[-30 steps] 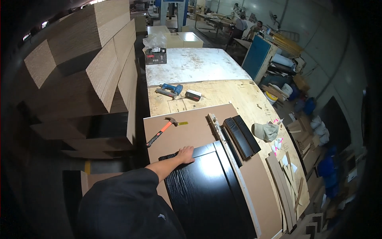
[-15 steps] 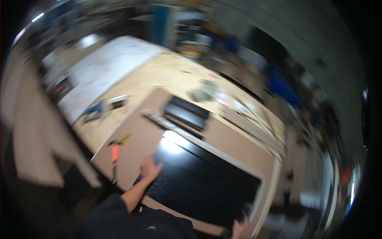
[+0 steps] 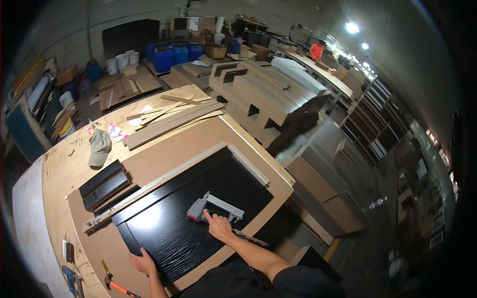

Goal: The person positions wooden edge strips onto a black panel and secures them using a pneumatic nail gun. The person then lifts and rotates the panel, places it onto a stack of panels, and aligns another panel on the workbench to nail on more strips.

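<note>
My right hand (image 3: 218,227) is wrapped round a grey and black nail gun (image 3: 199,207), held on its side over a glossy black wood-grain panel (image 3: 179,223). Its index finger points along the tool, and an air hose (image 3: 252,239) trails from near the wrist. At the panel's near left edge rests my left hand (image 3: 144,262), fingers stretched and apart, gripping nothing. The panel lies flat on a brown board (image 3: 176,149); wooden strips (image 3: 164,185) run along its far and right sides. An orange-handled claw hammer (image 3: 119,287) lies left of my left hand.
Stacked black pieces (image 3: 105,185) lie beyond the panel's left end. A cap (image 3: 100,148) and loose wood strips (image 3: 174,121) are further back on the plywood table (image 3: 54,191). A blue tool (image 3: 73,280) sits at near left. Stacked boards (image 3: 278,94) stand beyond the table.
The view has swung to the right and sharpened. My right hand has come from the panel's near right corner to above its surface with the nail gun. My left hand remains at the left edge.
</note>
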Tool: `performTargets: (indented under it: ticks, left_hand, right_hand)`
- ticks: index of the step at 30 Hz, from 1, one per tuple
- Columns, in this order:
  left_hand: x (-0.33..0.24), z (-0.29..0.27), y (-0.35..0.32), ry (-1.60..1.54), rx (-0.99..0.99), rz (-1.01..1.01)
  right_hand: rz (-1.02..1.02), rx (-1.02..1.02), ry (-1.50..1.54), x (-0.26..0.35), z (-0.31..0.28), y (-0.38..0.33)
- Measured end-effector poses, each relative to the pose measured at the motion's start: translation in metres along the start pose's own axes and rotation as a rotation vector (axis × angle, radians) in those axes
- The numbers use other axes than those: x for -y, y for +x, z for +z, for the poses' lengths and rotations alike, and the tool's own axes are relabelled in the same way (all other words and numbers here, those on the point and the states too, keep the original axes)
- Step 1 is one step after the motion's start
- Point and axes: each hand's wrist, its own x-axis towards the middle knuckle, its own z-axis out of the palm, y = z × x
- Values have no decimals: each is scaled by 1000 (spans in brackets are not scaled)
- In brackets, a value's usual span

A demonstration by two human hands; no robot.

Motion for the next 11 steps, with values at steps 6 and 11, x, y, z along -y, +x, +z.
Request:
performTargets:
  ticks: [6,11]
  left_hand:
    - [17,21,14,55,-70,76]
    - [35,31,40,40,32,72]
  right_hand:
    - [20,-29,79,-2,16,5]
    - [-21,-17,246,-16,-4,-4]
